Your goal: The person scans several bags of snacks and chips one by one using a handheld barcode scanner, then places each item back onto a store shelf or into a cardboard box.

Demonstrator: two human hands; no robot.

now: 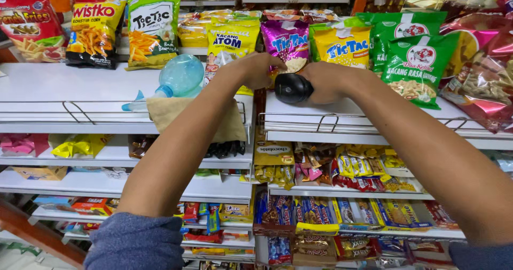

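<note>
My right hand (328,82) grips a black handheld scanner (292,88) over the front of the top white shelf (347,110). My left hand (257,69) reaches to the purple snack bag (287,40) standing at the back of that shelf and holds its lower edge. A yellow snack bag (232,37) stands just left of it and another yellow bag (342,43) just right.
A blue spray bottle (179,77) lies on a tan cloth (176,112) on the left shelf. Green snack bags (417,67) and red bags (486,83) stand at right. Lower shelves hold several rows of sweets and chocolate packs (331,168).
</note>
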